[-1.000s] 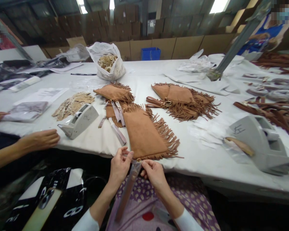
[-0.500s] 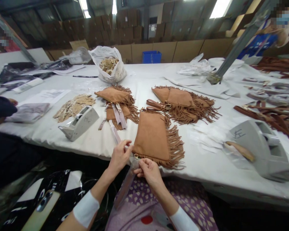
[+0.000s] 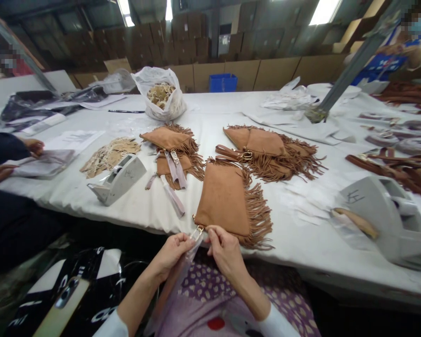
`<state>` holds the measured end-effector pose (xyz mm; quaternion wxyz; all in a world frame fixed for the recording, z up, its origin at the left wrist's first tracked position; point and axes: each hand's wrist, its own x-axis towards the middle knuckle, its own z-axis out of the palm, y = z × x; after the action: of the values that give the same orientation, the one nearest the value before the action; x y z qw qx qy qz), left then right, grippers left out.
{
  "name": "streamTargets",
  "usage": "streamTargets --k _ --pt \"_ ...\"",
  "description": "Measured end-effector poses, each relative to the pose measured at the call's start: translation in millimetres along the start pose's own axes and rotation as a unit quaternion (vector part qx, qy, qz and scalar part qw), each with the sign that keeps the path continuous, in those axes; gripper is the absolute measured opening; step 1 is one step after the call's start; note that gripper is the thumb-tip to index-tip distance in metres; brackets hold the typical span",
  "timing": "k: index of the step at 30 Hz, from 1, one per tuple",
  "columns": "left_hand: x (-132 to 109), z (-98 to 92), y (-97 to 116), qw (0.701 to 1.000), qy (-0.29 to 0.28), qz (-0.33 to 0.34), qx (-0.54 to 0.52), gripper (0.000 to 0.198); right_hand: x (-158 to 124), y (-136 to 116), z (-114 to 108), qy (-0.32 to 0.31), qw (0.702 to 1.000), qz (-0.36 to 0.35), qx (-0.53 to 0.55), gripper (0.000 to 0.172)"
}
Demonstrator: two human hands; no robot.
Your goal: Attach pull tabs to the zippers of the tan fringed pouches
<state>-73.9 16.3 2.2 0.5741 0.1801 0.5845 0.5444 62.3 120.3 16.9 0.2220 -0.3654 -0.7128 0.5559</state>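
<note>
A tan fringed bag lies flat at the table's front edge, its long fringe to the right. Beneath its lower left corner hangs a strap in clear plastic, running down over my lap. My left hand pinches this strap just under its gold clasp. Close by on the right, my right hand has its fingers closed at the bag's bottom edge, beside the clasp; the fingertips partly hide what they grip. A small gold ring shows at the bag's corner.
More fringed bags lie behind, with a wrapped strap to the left. Grey tape dispensers stand on both sides. A white sack sits farther back. At left, a co-worker's hand is near a plastic-wrapped packet.
My left hand has come down from the bag's corner onto the strap below the clasp. My right hand has shifted from the strap up to the bag's edge. A co-worker's hands now show at left.
</note>
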Motion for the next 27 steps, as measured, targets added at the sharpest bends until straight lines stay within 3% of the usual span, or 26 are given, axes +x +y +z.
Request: streamTargets --k 2,3,6,8,11,15,19,23,27 --pt "-1 -1.1 3 0.999 -0.005 -0.014 -0.029 0.036 2 -5 -8 0.035 0.986 -0.09 -0.138 0.03" --pt "-1 -1.0 5 0.999 -0.006 -0.019 -0.035 0.036 3 -5 -10 0.024 0.973 -0.119 -0.198 0.034" --pt "-1 3.2 8 0.999 -0.003 -0.028 -0.037 0.039 8 -1 -9 -0.028 0.938 -0.139 -0.316 0.039" --pt "2 8.5 8 0.999 0.002 -0.029 -0.032 0.04 10 5 -7 -0.03 0.934 -0.138 -0.327 0.038" --pt "9 17.7 5 0.999 0.035 -0.002 -0.018 0.039 14 10 -7 -0.032 0.95 -0.142 -0.275 0.035" --pt "18 25.2 1 0.989 0.121 0.082 0.032 0.035 16 6 -13 -0.032 0.975 -0.139 -0.168 0.03" --pt "19 22.5 2 0.965 0.188 0.152 0.104 0.029 6 5 -15 0.017 0.998 -0.024 -0.059 0.027" --pt "18 18.4 6 0.968 0.175 0.15 0.103 0.033 -4 11 -4 -0.039 0.996 0.085 0.015 0.048" --pt "17 14.9 9 0.975 0.126 0.152 0.1 0.034 2 7 12 -0.061 0.98 0.121 0.148 0.043"
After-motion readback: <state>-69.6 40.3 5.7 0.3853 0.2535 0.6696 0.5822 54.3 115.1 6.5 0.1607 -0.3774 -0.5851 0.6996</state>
